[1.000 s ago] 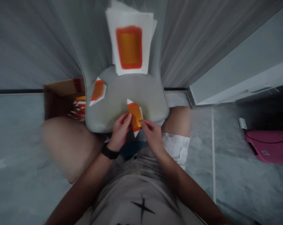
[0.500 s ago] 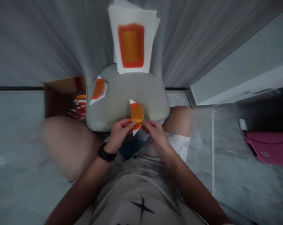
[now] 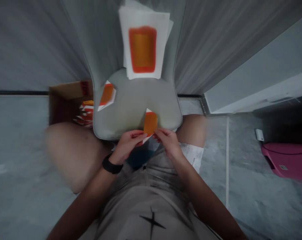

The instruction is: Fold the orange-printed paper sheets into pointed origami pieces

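Observation:
An orange folded paper piece (image 3: 150, 122) with red and white ends is held over the front edge of the grey chair seat (image 3: 131, 113). My left hand (image 3: 128, 142) pinches its lower left side between thumb and fingers. On its lower right edge, the fingers of my right hand (image 3: 168, 138) are closed. A second folded paper (image 3: 107, 94) lies at the seat's left side. Against the chair's backrest lean white sheets (image 3: 161, 43), the front one printed with an orange and red rectangle.
A cardboard box (image 3: 66, 91) stands left of the chair, with several folded papers (image 3: 87, 113) inside. My bare knees flank the seat. On the floor at the right are a pink case (image 3: 291, 160) and a small white object (image 3: 259, 135). Grey curtain hangs behind.
The held paper has turned more upright and shifted slightly right, and its crease near the bottom looks flatter. My right hand has moved a little to the right with it.

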`<state>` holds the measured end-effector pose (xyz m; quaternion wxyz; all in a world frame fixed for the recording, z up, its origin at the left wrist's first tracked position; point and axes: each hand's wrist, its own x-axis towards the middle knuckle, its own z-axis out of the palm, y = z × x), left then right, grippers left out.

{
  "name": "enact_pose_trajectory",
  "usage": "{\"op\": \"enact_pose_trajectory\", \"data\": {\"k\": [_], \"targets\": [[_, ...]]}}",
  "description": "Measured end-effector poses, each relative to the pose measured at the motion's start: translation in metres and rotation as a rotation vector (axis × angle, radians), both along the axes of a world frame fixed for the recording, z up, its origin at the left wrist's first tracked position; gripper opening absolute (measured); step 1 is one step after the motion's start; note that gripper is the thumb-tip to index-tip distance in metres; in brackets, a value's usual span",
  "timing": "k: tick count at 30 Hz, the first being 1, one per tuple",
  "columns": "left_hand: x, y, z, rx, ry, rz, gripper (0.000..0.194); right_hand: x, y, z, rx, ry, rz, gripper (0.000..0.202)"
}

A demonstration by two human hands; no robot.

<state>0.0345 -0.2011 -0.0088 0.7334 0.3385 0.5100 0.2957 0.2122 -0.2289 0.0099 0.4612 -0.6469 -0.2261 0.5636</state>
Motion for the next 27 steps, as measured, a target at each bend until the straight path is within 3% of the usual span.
{"op": "enact_pose_trajectory", "data": {"k": [6, 15, 27], "targets": [[0.001, 0.000, -0.004, 0.014, 0.022, -0.009, 0.050, -0.002, 0.002, -0.006, -0.121, 0.071, 0.089, 0.038], [0.010, -0.004, -0.006, 0.026, 0.020, -0.050, 0.053, -0.008, -0.002, -0.015, -0.071, 0.013, 0.012, 0.041], [-0.005, 0.004, -0.004, -0.110, -0.033, -0.175, 0.050, -0.004, -0.004, -0.012, -0.132, 0.128, -0.017, 0.042]]}}
